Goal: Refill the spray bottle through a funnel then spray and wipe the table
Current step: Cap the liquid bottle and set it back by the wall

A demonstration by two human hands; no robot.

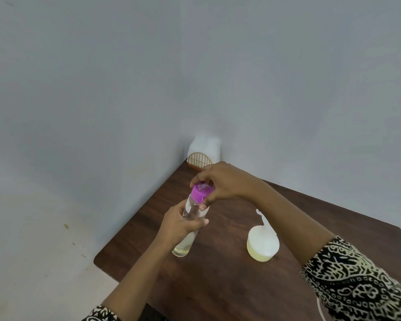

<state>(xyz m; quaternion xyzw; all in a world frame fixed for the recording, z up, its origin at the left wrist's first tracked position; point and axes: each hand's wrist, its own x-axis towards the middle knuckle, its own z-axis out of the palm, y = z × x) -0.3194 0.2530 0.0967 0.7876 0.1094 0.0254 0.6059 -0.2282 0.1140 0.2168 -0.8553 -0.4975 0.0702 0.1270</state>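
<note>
- Two hands hold one clear bottle [183, 247], tilted over the brown surface [218, 286].
- The left hand [180, 224] grips its middle.
- The right hand [220, 181] curls its fingers round the purple cap [200, 192].
- The white spray bottle [262, 245] stands apart, on the right.
- I think the cap is being opened. Next, twist it off and keep the bottle steady.
- I see no funnel.

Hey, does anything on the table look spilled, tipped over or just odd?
Nothing spilled. The clear bottle tilts only because the left hand holds it while the right hand grips its purple cap. The spray bottle stands upright on the table. Small spots mark the floor.
</note>
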